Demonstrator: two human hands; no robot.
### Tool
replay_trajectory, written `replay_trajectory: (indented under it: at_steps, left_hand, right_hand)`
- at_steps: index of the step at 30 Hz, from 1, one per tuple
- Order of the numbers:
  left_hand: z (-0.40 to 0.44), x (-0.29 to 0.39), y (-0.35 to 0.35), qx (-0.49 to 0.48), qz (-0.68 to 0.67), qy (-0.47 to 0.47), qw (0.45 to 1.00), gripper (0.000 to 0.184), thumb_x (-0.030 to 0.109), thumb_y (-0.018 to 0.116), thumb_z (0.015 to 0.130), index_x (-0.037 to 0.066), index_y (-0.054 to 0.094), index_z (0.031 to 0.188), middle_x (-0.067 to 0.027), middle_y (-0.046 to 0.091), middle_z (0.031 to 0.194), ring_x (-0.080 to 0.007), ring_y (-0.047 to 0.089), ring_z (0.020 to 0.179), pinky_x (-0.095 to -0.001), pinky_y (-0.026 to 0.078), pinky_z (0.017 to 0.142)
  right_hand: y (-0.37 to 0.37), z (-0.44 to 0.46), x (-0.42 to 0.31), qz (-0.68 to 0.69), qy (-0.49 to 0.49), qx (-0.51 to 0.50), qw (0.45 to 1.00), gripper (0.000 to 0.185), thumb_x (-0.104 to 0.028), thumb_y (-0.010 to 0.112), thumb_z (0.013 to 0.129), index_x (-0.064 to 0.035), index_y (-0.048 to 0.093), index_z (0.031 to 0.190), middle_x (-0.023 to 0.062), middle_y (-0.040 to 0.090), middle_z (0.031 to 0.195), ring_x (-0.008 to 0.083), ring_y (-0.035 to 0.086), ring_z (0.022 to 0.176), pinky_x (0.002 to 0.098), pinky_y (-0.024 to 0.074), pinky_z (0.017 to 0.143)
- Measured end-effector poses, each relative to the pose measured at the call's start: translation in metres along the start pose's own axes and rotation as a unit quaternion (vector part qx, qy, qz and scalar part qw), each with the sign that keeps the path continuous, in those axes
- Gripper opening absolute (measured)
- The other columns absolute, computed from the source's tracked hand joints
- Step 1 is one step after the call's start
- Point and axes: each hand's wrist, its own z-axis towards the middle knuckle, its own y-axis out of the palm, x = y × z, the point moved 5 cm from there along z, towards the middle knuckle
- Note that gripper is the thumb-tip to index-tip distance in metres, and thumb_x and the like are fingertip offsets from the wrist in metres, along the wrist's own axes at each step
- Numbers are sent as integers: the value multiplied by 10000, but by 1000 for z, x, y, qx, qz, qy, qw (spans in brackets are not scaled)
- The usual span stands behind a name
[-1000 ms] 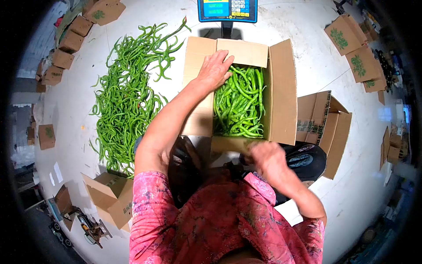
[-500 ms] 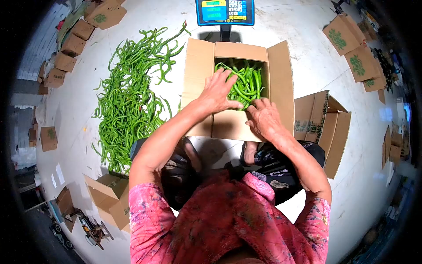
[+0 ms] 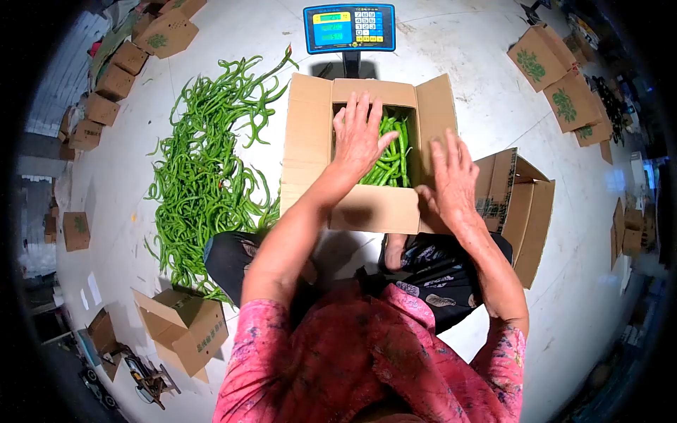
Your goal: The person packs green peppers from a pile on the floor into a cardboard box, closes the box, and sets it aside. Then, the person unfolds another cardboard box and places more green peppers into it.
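An open cardboard box (image 3: 374,220) with its flaps folded outward stands in front of me, with green chili peppers (image 3: 395,151) inside. My left hand (image 3: 358,137) is over the left part of the opening, palm down, fingers stretched out, hiding some of the peppers. At the right flap is my right hand (image 3: 451,176), its fingers spread and nothing held in it; whether it touches the cardboard I cannot tell. Left of the box, a big heap of loose green chili peppers (image 3: 201,169) lies on the floor.
A digital scale display (image 3: 349,28) on a post rises behind the box. Open cartons stand at my right (image 3: 532,218) and lower left (image 3: 187,328). More cartons (image 3: 539,60) line the floor's far sides. A small wheeled metal frame (image 3: 149,377) sits at lower left.
Both hands have come up off the peppers in the box. The left has moved forward over the opening, the right outward to the right flap. The camera view has shifted slightly.
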Motion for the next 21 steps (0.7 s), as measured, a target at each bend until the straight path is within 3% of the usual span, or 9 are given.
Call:
replay_trajectory:
  at_steps: [3, 4, 7, 8, 13, 15, 16, 19, 21]
  left_hand:
    - [1, -2, 30, 26, 20, -49, 998, 700, 424, 658, 855, 39, 417, 1388, -210, 364, 1453, -403, 298, 1360, -536, 258, 1040]
    - [-3, -3, 41, 12, 22, -59, 998, 691, 422, 655, 859, 44, 420, 1387, -204, 362, 1456, -399, 299, 1361, -531, 261, 1036]
    - [-16, -9, 61, -8, 51, -61, 997, 682, 422, 653, 858, 78, 416, 1398, -183, 345, 1474, -382, 303, 1364, -520, 270, 1027]
    - [-18, -12, 65, -3, 59, -53, 997, 688, 422, 656, 855, 85, 412, 1403, -182, 341, 1477, -381, 302, 1365, -519, 270, 1029]
    - [-17, -11, 63, -50, 69, -46, 995, 603, 273, 658, 858, 75, 438, 1383, -173, 327, 1492, -359, 274, 1392, -506, 259, 1054]
    - [-21, -27, 73, -40, 141, 15, 989, 577, 201, 659, 836, 71, 464, 1364, -184, 345, 1475, -366, 296, 1382, -511, 245, 1068]
    - [-11, -23, 48, -109, 37, -32, 993, 561, 205, 665, 831, 69, 485, 1345, -201, 376, 1439, -372, 322, 1365, -521, 267, 1060]
    - [-11, -54, -17, -44, 12, -141, 989, 626, 234, 686, 815, 60, 430, 1359, -231, 399, 1388, -414, 392, 1269, -575, 320, 1008]
    - [-12, -69, -83, 103, 125, -94, 982, 678, 272, 689, 823, -6, 400, 1369, -266, 431, 1352, -422, 398, 1266, -571, 330, 1007]
  right_hand:
    - [-7, 2, 18, 27, 64, 57, 996, 1015, -137, 852, 603, -24, 287, 1439, 237, 177, 1523, 415, 248, 1364, 542, 290, 1037]
    - [-12, 0, 21, -10, 59, 85, 995, 1001, -168, 835, 668, -12, 237, 1455, 297, 352, 1426, 422, 398, 1288, 541, 360, 1002]
    - [7, -2, 42, 308, 200, -71, 928, 909, -267, 780, 767, 10, 251, 1452, 313, 538, 1262, 420, 551, 1163, 499, 438, 979]
    - [6, -1, 35, 322, 162, -90, 928, 826, -372, 693, 848, 40, 292, 1442, 302, 622, 1144, 413, 620, 1075, 440, 477, 979]
    - [41, -1, -8, 259, 93, -206, 939, 828, -542, 616, 851, 21, 396, 1416, 239, 325, 1500, 350, 320, 1391, 409, 276, 1150]
    - [42, 0, -22, 242, 54, -252, 936, 835, -573, 589, 847, 37, 422, 1392, 224, 276, 1521, 337, 311, 1370, 412, 269, 1150]
    - [43, 2, -20, 243, 25, -198, 949, 848, -538, 665, 804, 0, 407, 1407, 209, 315, 1493, 338, 386, 1272, 438, 326, 1108]
    - [59, 4, -7, 209, 64, -93, 971, 815, -406, 759, 752, -7, 399, 1364, 221, 364, 1431, 422, 421, 1163, 476, 362, 1051]
    - [52, 5, -6, 179, 109, -117, 971, 1009, -392, 838, 662, 0, 311, 1428, 271, 336, 1439, 440, 362, 1272, 469, 337, 1082]
